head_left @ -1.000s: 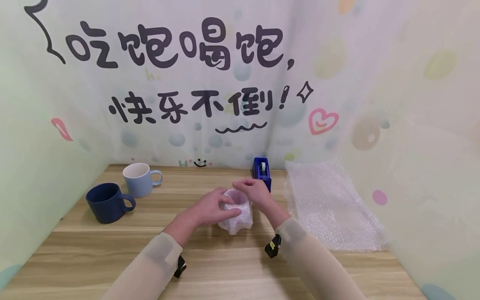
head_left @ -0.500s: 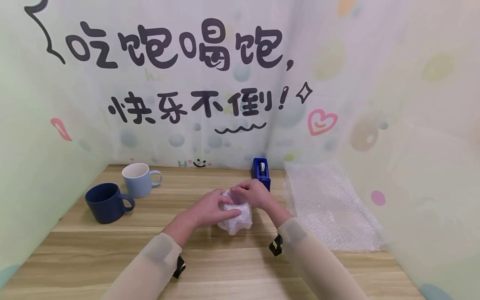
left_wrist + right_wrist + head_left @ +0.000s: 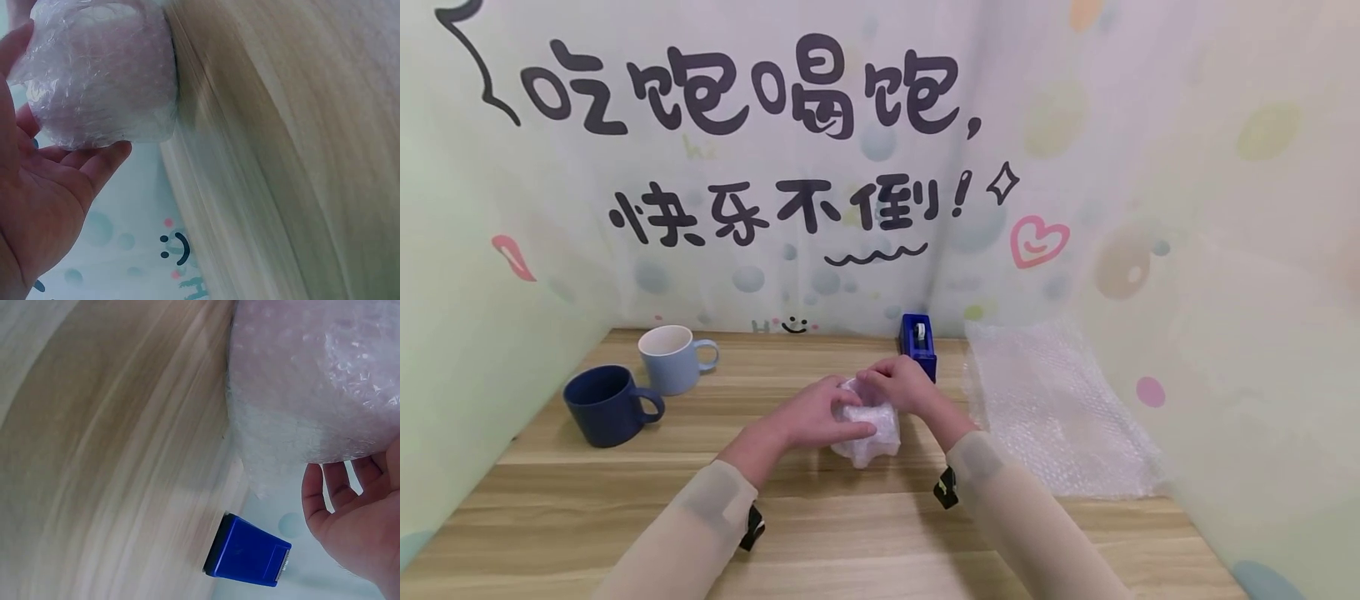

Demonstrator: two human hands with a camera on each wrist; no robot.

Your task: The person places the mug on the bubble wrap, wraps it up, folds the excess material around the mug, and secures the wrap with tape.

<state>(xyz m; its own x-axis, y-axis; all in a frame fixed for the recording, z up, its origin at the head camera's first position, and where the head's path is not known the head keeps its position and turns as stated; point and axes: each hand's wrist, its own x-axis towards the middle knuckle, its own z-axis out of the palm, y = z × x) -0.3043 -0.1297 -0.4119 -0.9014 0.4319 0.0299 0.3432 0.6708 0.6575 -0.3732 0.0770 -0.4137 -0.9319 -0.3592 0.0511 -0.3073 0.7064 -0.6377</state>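
Wood-grain tabletop (image 3: 850,550) spread toward me. My left grip (image 3: 816,414) curved round the bubble-wrapped bundle (image 3: 886,425), thumb in front; my right grip (image 3: 904,383) bent over and pinched its rim. It stood mid-tabletop, the blue tape dispenser (image 3: 917,346) just beyond, near the back edge.

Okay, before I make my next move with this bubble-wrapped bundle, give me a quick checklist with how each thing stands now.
1. Bubble-wrapped bundle steadied by the left hand: ok, thumb on the near side.
2. Right hand on the wrap: ok, at its upper far edge.
3. Wrap secured with tape: cannot tell; no strip is clear in any view.
4. Blue tape dispenser nearby: ok, just beyond the right hand.
5. A hand free for the dispenser: not ok, both are at the bundle.
6. Two mugs clear of the hands: ok, upright at the left.
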